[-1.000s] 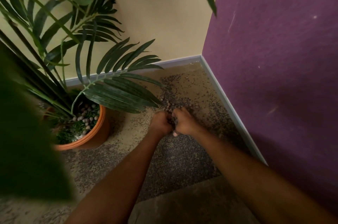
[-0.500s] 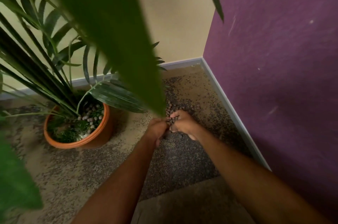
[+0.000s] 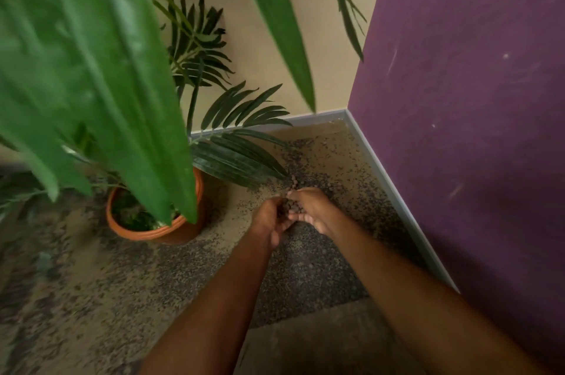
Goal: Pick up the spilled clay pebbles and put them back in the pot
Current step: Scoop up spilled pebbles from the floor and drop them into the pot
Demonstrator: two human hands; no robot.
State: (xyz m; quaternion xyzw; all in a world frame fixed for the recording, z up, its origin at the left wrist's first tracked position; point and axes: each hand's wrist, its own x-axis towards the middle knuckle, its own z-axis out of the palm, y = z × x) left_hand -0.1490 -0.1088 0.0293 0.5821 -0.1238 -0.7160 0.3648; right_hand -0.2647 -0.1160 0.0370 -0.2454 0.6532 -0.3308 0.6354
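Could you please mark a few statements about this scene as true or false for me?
1. The left hand and right hand cup clay pebbles between them. True.
2. A blurred green leaf hides part of the orange pot. True.
3. The pot stands to the right of the hands. False: it stands to their left.
4. The hands are over the pot. False: they are beside it, above the floor, near the purple wall.
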